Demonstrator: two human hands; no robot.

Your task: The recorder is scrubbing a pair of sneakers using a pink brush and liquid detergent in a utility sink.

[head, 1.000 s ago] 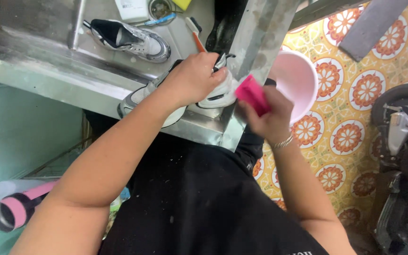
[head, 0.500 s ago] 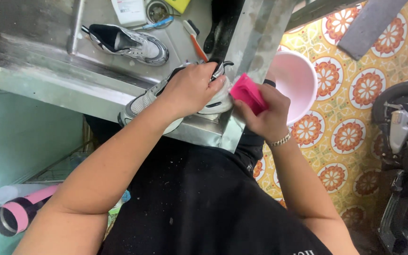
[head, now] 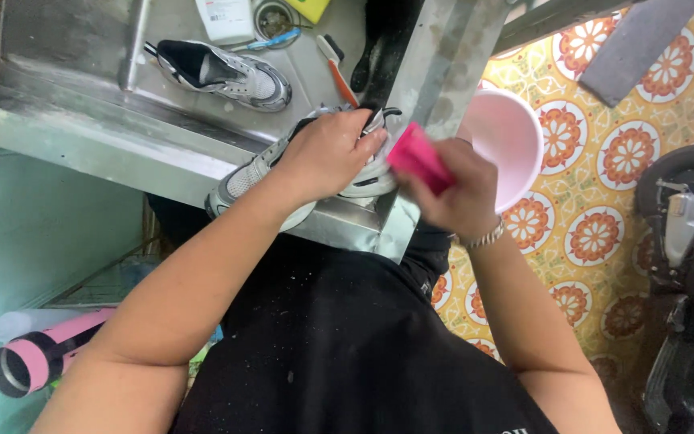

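The left hand (head: 332, 153) is closed over the top of a grey and white sneaker (head: 283, 173), fingers wrapped around its upper, pinning it on the front edge of the metal table (head: 82, 137). The shoe lies on its side with the toe pointing toward the person's left and the heel under the palm. The right hand (head: 455, 197) grips a pink sponge (head: 418, 158), fingers curled tight around it, and presses it against the heel end of the same sneaker, just beside the left fingertips. A bracelet (head: 482, 238) sits on the right wrist.

Behind the right hand stands a pink basin (head: 512, 137) on the patterned floor (head: 596, 233). Farther back on the table lie a second sneaker (head: 226, 74) and an orange toothbrush (head: 337, 64).
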